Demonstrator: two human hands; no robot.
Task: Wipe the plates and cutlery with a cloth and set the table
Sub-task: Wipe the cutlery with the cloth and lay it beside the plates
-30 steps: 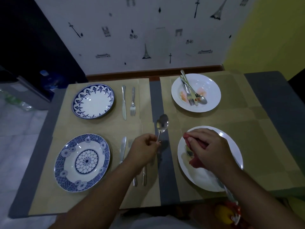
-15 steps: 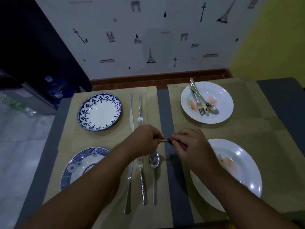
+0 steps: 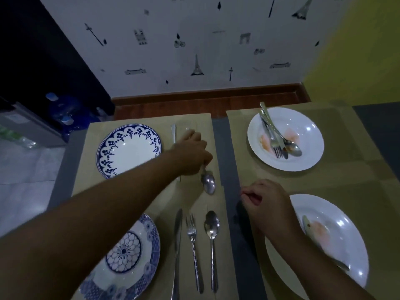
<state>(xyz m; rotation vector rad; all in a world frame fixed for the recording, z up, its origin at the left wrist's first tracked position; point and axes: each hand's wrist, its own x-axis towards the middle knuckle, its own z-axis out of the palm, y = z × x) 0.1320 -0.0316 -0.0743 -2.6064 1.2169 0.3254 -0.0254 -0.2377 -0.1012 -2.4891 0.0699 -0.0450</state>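
Note:
My left hand grips a spoon by its handle, bowl toward me, low over the mat beside the far blue-patterned plate. A knife lies there, partly hidden by the hand. My right hand is closed on a red cloth, of which only a bit shows, beside the near white plate, which is smeared and holds a utensil. A near blue floral plate has a knife, fork and spoon laid beside it.
A far white plate is smeared and holds a knife, fork and spoon. Beige mats cover the grey table. A wall stands behind the table. Water bottles and a dark cabinet are at the left.
My left hand carried the spoon from the middle to the far left setting. My right hand drew apart from it toward the near white plate. The camera moved closer.

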